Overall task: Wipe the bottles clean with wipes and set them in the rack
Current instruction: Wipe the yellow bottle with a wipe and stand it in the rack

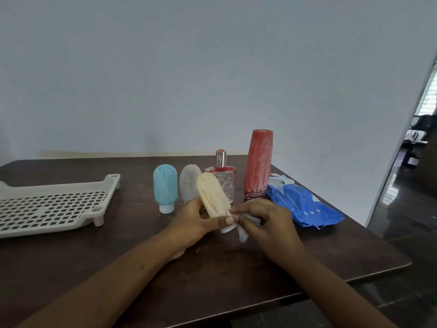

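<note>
My left hand (194,221) grips a yellow squeeze bottle (211,194) near its white cap, tilted with the cap toward me. My right hand (264,218) pinches a crumpled white wipe (243,229) against the bottle's cap end. Behind them stand a blue squeeze bottle (165,185) on its cap, a clear squeeze bottle (189,183), a glass perfume bottle (222,178) with a red and silver top, and a tall red bottle (257,164). The beige perforated rack (47,204) sits at the left of the dark table (212,268) and holds nothing.
A blue pack of wipes (305,204) lies right of the red bottle, near the table's right edge. A pale wall runs behind the table. A doorway opens at the far right onto a dark floor.
</note>
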`<state>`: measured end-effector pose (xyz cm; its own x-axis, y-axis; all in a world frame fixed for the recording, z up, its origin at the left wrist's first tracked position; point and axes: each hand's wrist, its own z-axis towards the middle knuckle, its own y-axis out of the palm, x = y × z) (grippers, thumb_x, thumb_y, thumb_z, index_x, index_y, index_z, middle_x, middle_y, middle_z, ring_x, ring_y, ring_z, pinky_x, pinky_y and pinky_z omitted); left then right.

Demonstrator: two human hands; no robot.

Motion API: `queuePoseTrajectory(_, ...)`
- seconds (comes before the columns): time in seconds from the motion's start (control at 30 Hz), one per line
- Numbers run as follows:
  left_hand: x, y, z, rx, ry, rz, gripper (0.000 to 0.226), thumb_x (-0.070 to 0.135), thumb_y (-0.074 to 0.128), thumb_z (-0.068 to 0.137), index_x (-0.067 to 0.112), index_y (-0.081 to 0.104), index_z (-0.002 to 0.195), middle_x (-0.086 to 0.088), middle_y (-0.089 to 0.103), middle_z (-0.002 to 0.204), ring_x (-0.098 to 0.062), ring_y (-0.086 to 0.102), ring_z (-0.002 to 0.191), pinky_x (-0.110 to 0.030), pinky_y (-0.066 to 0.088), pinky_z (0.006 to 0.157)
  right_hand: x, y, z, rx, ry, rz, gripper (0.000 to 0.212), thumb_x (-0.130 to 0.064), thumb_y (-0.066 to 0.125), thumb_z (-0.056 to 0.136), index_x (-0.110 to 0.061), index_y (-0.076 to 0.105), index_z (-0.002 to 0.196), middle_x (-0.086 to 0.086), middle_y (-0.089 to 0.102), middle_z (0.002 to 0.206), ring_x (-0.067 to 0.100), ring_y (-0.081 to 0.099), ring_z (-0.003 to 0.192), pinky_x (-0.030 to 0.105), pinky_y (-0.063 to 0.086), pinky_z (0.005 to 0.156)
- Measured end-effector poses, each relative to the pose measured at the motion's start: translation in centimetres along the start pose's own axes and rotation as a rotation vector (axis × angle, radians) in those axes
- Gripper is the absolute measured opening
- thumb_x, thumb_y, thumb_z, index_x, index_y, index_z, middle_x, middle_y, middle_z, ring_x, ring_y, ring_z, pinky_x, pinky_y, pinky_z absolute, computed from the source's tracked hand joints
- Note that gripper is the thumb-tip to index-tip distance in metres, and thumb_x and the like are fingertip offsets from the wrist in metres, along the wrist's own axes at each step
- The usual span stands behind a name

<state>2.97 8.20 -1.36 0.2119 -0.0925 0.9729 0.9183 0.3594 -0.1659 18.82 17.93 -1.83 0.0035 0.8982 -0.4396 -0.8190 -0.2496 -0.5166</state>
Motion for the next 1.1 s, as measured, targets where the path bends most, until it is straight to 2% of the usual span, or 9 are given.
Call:
queuePoseTrajectory(0.1, 0.2, 0.0, -0.2, -0.009, -0.019, -0.010, 0.058, 0.037, 0.075, 0.059, 0.029, 0.051, 0.111, 0.009, 0.064, 0.112, -0.006, 0.057, 0.109, -0.013, 0.049, 0.077, -0.1, 0.1, -0.1, -0.003, -0.003, 0.005, 0.016, -0.016, 0.072, 0.081, -0.022, 0.074, 0.095, -0.025, 0.062, 0.086, -0.004, 0.061, 0.087, 0.008, 0.045, 0.074)
queuePoseTrajectory(0.2, 0.5, 0.0, -0.4, -0.044, -0.039, -0.030, 0.056, 0.037, 0.073, 0.061, 0.029, 0.052, 0.112, 0.011, 0.064, 0.111, -0.006, 0.058, 0.110, -0.013, 0.049, 0.077, 0.0, 0.0, -0.1, 0.022, 0.017, 0.038, 0.014, -0.023, 0.071, 0.081, -0.023, 0.074, 0.095, -0.020, 0.066, 0.087, -0.001, 0.062, 0.088, 0.012, 0.047, 0.074)
queuePoseTrajectory(0.27, 0.6, -0.2, -0.4, -0.120, -0.070, -0.067, 0.064, 0.034, 0.076, 0.065, 0.022, 0.051, 0.123, 0.007, 0.065, 0.116, -0.009, 0.059, 0.113, -0.017, 0.050, 0.086, 0.3, -0.1, -0.1, 0.036, 0.064, 0.057, 0.014, -0.018, 0.072, 0.081, -0.022, 0.075, 0.095, -0.014, 0.069, 0.089, 0.002, 0.063, 0.088, 0.017, 0.051, 0.076)
queuePoseTrajectory(0.33, 0.6, -0.5, -0.4, -0.203, -0.116, -0.167, 0.062, 0.022, 0.078, 0.070, 0.015, 0.050, 0.126, 0.002, 0.068, 0.117, -0.013, 0.062, 0.113, -0.023, 0.051, 0.092, 0.6, -0.3, -0.1, 0.046, 0.122, 0.080, 0.016, -0.015, 0.072, 0.081, -0.024, 0.074, 0.094, -0.012, 0.070, 0.089, 0.004, 0.064, 0.089, 0.021, 0.052, 0.078)
queuePoseTrajectory(0.47, 0.4, -0.7, -0.4, -0.251, -0.157, -0.311, 0.049, 0.005, 0.067, 0.072, 0.013, 0.056, 0.119, -0.001, 0.071, 0.114, -0.014, 0.064, 0.110, -0.024, 0.053, 0.090, 0.6, -0.6, -0.2, 0.045, 0.183, 0.137, 0.018, -0.015, 0.072, 0.080, -0.029, 0.072, 0.092, -0.014, 0.070, 0.088, 0.001, 0.063, 0.089, 0.016, 0.050, 0.077)
queuePoseTrajectory(0.57, 0.3, -0.8, -0.2, -0.222, -0.156, -0.340, 0.050, 0.004, 0.067, 0.072, 0.011, 0.056, 0.120, -0.005, 0.069, 0.117, -0.016, 0.064, 0.111, -0.025, 0.054, 0.091, 0.4, -0.6, -0.2, 0.033, 0.197, 0.139, 0.017, -0.017, 0.071, 0.081, -0.030, 0.071, 0.092, -0.015, 0.069, 0.089, 0.001, 0.063, 0.090, 0.014, 0.049, 0.077)
queuePoseTrajectory(0.7, 0.3, -0.6, -0.2, -0.201, -0.152, -0.366, 0.052, 0.004, 0.068, 0.069, 0.012, 0.056, 0.119, -0.004, 0.072, 0.112, -0.015, 0.066, 0.107, -0.025, 0.056, 0.084, 0.2, -0.4, -0.1, 0.060, 0.208, 0.146, 0.015, -0.016, 0.071, 0.081, -0.025, 0.073, 0.093, -0.013, 0.070, 0.089, 0.000, 0.062, 0.090, 0.014, 0.049, 0.077)
queuePoseTrajectory(0.9, 0.4, -0.6, -0.1, -0.215, -0.160, -0.365, 0.053, 0.002, 0.067, 0.068, 0.011, 0.054, 0.118, -0.003, 0.073, 0.106, -0.016, 0.068, 0.102, -0.026, 0.057, 0.080, -0.7, -0.5, -0.7, 0.046, 0.037, 0.001, 0.015, -0.013, 0.072, 0.082, -0.020, 0.074, 0.095, -0.013, 0.068, 0.092, -0.002, 0.060, 0.092, 0.011, 0.047, 0.078)
queuePoseTrajectory(1.1, 0.4, -0.9, 0.1, -0.242, -0.183, -0.404, 0.061, -0.001, 0.067, 0.068, 0.011, 0.050, 0.126, -0.006, 0.071, 0.111, -0.018, 0.067, 0.105, -0.026, 0.057, 0.078, -0.7, -0.6, -0.6, 0.055, 0.099, 0.034, 0.016, -0.014, 0.071, 0.082, -0.022, 0.074, 0.094, -0.013, 0.068, 0.090, -0.001, 0.060, 0.092, 0.008, 0.044, 0.076)
